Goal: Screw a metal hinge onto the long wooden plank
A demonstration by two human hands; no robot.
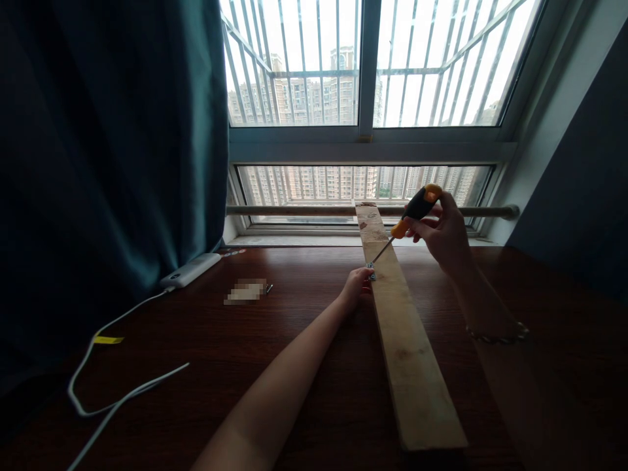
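A long wooden plank (407,333) runs from near me toward the window, its far end at the metal rail. On its left edge sits a small metal piece (371,271), perhaps a hinge or bracket; its exact kind is too small to tell. My left hand (357,286) is closed around that piece and the plank's edge, the fingers partly hidden. Tilted above the plank is a screwdriver (416,208) with a black and yellow handle, gripped by my right hand (444,235). Its shaft slants down left, and the tip meets the metal piece.
A white power strip (191,270) lies by the dark curtain (112,131), its white cable (81,386) looping over the brown tabletop (304,366). A blurred pale patch (245,292) lies left of my hand, with a small screw-like item (269,288) beside it. A rail (294,210) crosses before the window.
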